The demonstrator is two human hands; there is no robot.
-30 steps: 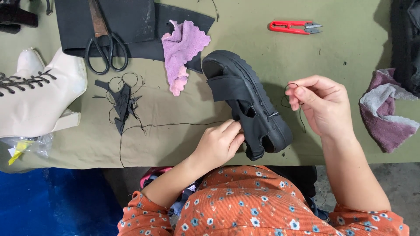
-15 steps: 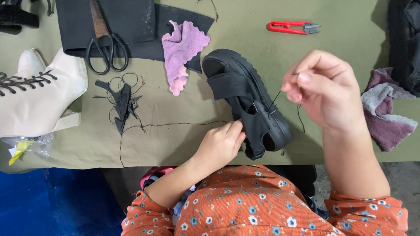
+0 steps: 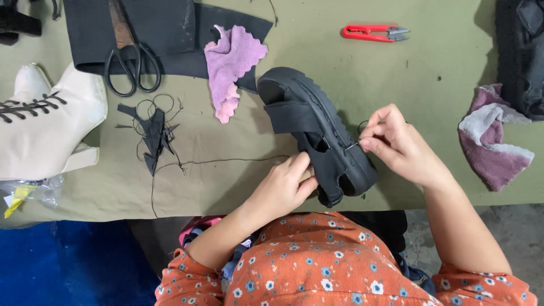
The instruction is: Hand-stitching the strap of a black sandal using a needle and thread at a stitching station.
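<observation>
Covering most of the view: an olive-green worktable (image 3: 396,73), near edge along the bottom, blue floor below. Lying across its far-left corner: a black sheet of material (image 3: 164,34), with black-handled scissors (image 3: 127,56) on top and a torn pink cloth (image 3: 229,65) overlapping its right end. Standing at the left edge: a cream lace-up boot (image 3: 45,124). Resting near the right edge: a purple-and-grey rag (image 3: 493,141); well apart, toward the far edge, red thread snips (image 3: 371,32).

Sitting close to the near edge, about the middle: a black chunky-soled sandal (image 3: 317,133), toe end pointing away and left. Bracing its near side: the left hand (image 3: 283,187), fingers curled and pressed against the heel strap. Working at the sole's right rim: the right hand (image 3: 396,144), thumb and forefinger pinched on what looks like a needle or thread end, too small to tell which. Trailing left from the sandal to a heap of black scraps (image 3: 153,133): a thin black thread (image 3: 226,161).

Judged best here: keeping the sandal pinned firmly, drawing the stitch straight and snug, and keeping the loose thread clear of the scraps.
</observation>
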